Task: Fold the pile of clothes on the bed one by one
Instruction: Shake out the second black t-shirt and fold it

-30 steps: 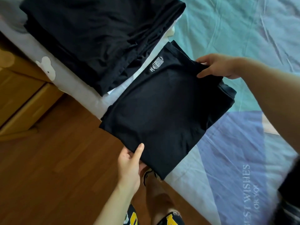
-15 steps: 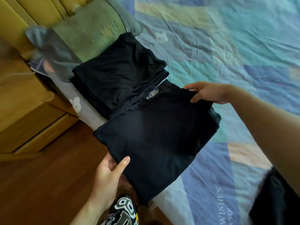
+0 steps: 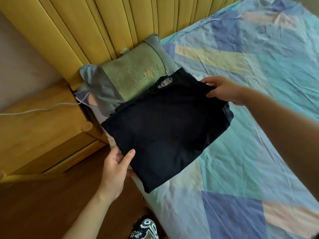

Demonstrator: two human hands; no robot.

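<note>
A folded black garment (image 3: 165,130) with a small white printed label near its far edge is held flat between both hands. It hovers over the bed's left edge and covers the stack of folded black clothes, of which only a thin dark edge (image 3: 127,103) shows. My left hand (image 3: 115,168) grips the near left corner, thumb on top. At the far right corner my right hand (image 3: 224,90) pinches the cloth, thumb on top.
A green and grey pillow (image 3: 131,75) lies against the yellow padded headboard (image 3: 107,23). The bed carries a blue, teal and cream patchwork sheet (image 3: 250,118). A wooden nightstand (image 3: 39,128) with a white cable stands at the left, above brown wooden floor (image 3: 43,204).
Both hands have carried the folded garment towards the headboard and over the stack of black clothes, which it now covers. The view has swung up to take in the pillow and headboard.
</note>
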